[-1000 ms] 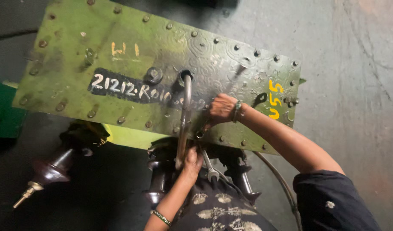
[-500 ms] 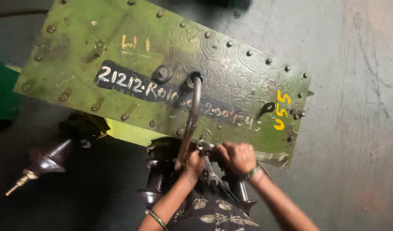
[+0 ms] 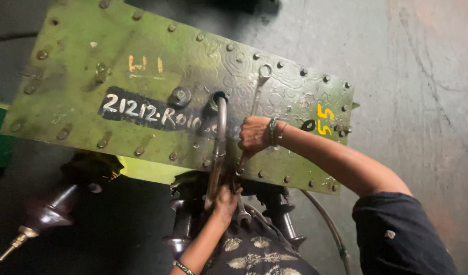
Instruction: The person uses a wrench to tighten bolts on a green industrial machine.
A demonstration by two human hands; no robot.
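Grey concrete floor (image 3: 422, 76), stained and cracked, beneath a large green metal plate (image 3: 91, 66) studded with bolts around its edge and marked with paint.

Item 1: right hand (image 3: 254, 135), fist shut around the shank of a long spanner (image 3: 258, 91). The spanner lies flat on the plate; its ring end sits above the fist, toward the far edge, and its lower part runs down under the fist to the near edge of the plate. Bangles (image 3: 273, 131) on the wrist just beside the grip.

Item 2: left hand (image 3: 226, 198), fingers curled around the lower end of a bent steel pipe (image 3: 218, 147). The pipe rises from this grip, crosses the near edge of the plate and curves into a round socket (image 3: 217, 98) just left of the right fist. A second spanner (image 3: 242, 211), open-jawed, lies touching the right side of this hand; whether the hand holds it cannot be told.

Item 3: hex bolt head (image 3: 179, 95), left of the socket, on a black painted patch.

Item 4: dark machine parts (image 3: 274, 203) under the near edge of the plate, around the left hand.

Item 5: dark tapered spindle (image 3: 40, 219) with a brass tip, well apart to the left of both hands.

Item 6: thin cable (image 3: 328, 224), running down to the right of the left hand.
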